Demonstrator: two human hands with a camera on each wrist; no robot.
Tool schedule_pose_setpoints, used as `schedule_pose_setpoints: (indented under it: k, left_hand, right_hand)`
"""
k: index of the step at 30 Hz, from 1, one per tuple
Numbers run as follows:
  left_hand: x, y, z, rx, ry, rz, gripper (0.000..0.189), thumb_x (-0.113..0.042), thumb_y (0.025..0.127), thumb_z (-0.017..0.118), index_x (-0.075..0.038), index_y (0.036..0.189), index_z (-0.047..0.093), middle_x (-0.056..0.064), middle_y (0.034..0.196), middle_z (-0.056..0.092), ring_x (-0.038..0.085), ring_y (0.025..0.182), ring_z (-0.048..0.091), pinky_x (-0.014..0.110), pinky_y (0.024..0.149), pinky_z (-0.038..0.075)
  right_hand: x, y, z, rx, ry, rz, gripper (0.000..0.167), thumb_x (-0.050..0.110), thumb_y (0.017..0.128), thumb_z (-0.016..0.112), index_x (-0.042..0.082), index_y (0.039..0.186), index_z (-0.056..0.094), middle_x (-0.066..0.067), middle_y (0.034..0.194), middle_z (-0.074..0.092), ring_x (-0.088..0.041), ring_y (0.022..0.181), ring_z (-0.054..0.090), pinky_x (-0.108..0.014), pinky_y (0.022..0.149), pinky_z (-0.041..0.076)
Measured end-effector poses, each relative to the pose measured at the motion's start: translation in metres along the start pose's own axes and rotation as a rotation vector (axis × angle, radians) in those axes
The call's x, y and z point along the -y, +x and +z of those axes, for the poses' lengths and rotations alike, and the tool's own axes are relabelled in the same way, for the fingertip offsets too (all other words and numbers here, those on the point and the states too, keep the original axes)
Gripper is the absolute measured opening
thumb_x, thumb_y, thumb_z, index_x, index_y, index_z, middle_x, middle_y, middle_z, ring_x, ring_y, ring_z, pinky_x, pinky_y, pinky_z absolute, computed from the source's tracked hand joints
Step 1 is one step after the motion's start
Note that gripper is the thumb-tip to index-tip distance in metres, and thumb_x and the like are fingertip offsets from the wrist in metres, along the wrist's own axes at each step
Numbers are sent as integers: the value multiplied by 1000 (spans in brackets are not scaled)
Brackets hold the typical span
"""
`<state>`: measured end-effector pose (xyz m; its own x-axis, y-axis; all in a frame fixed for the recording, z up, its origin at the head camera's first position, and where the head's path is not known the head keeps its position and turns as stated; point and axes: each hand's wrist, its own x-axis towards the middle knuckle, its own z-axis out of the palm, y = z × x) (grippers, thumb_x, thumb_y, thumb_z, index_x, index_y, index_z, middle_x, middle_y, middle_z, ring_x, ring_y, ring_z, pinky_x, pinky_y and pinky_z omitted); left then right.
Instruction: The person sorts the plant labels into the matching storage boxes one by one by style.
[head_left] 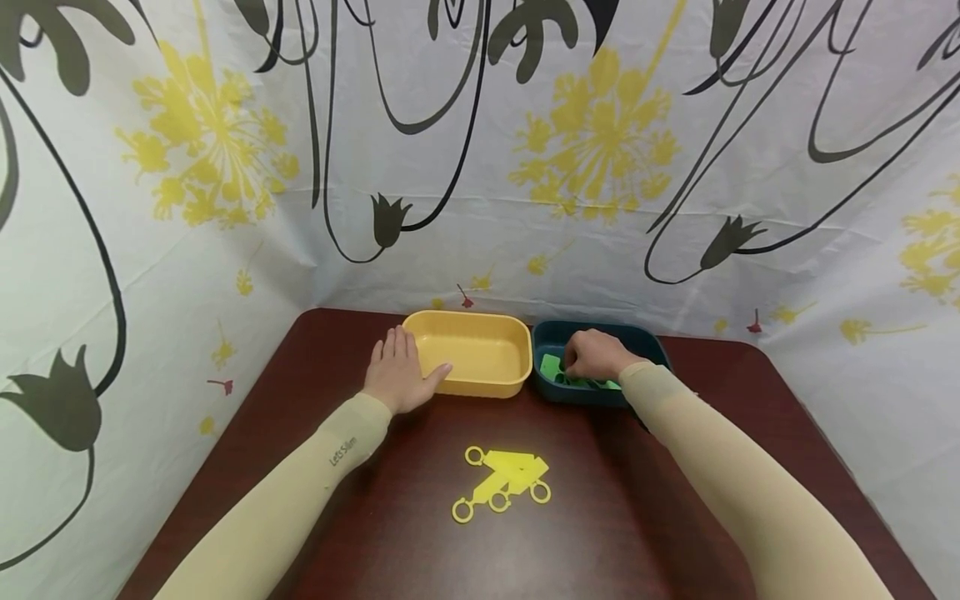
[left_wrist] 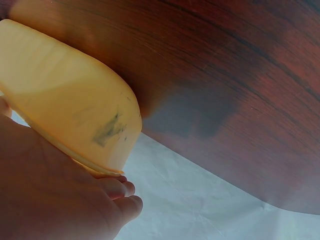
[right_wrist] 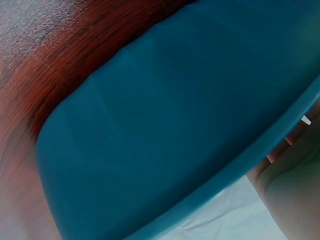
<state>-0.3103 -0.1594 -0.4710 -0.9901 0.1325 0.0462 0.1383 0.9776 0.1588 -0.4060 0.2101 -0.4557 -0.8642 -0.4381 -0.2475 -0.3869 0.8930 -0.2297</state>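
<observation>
My left hand (head_left: 396, 375) rests on the left rim of a yellow plastic bin (head_left: 517, 385), its fingers straight and its thumb spread over the front rim. In the left wrist view the bin's dark-smudged outer wall (left_wrist: 75, 90) shows beside that hand (left_wrist: 55, 185). My right hand (head_left: 596, 354) reaches down into a dark teal bin (head_left: 645, 335) with fingers bent, among flat green pieces (head_left: 551, 367). Whether it pinches one is hidden. The right wrist view shows mostly the teal bin's outer wall (right_wrist: 150, 115), with part of the right hand (right_wrist: 295, 175) behind its rim.
Several yellow flat tags with ring ends (head_left: 513, 475) lie overlapping on the dark red-brown wood table (head_left: 420, 550), nearer than the bins. The two bins stand side by side at the table's back edge. A flower-printed white curtain (head_left: 480, 167) surrounds the back and sides.
</observation>
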Motion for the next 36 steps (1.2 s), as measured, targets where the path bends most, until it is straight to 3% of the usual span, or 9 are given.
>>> schedule_pose_setpoints:
  k: [16, 36]
  left_hand:
    - [2, 2, 3, -7, 5, 4, 105, -75, 95, 31, 11, 155, 18, 30, 162, 13, 43, 151, 10, 55, 120, 11]
    - [1, 1, 1, -9, 6, 3, 105, -75, 96, 30, 11, 155, 18, 30, 162, 13, 43, 151, 11, 55, 120, 11]
  right_hand:
    - [-1, 1, 2, -94, -16, -44, 7, 16, 84, 72, 21, 81, 75, 6, 81, 67, -16, 70, 59, -35, 64, 52]
    - [2, -2, 3, -128, -21, -61, 8, 15, 88, 72, 19, 88, 79, 6, 85, 68, -14, 74, 60, -37, 70, 55]
